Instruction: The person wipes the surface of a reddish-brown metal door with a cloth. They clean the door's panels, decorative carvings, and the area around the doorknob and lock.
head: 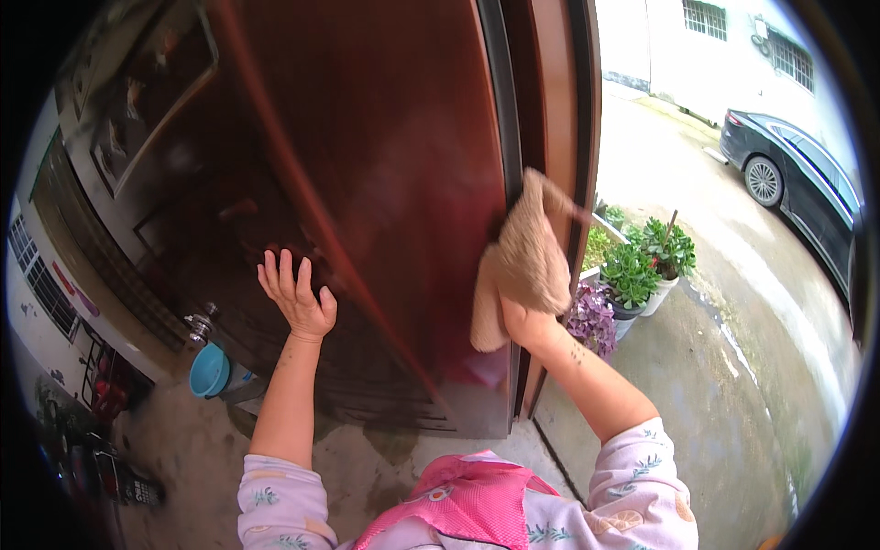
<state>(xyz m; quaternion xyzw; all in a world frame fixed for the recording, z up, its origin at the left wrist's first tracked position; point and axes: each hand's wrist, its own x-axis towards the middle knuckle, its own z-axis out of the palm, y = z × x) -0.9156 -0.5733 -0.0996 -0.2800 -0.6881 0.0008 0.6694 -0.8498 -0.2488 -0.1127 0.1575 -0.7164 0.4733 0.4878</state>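
Observation:
A glossy dark red-brown door [412,172] fills the middle of the head view, with a black strip along its right edge. My right hand [526,320] has a tan fluffy cloth [529,254] over its fingers and presses it at the door's edge, beside the frame [560,103]. The cloth hides most of those fingers, and one corner of it hangs out to the right. At the left, my left hand [299,295] is raised before the door panel with its fingers spread and nothing in it; whether it touches the panel I cannot tell.
Potted succulents [629,275] and a purple-leaved plant [591,320] stand just outside, right of the door frame. A dark car [790,165] is parked farther off. A light blue basin [210,371] is at the lower left, with a motorcycle [103,467] beyond it.

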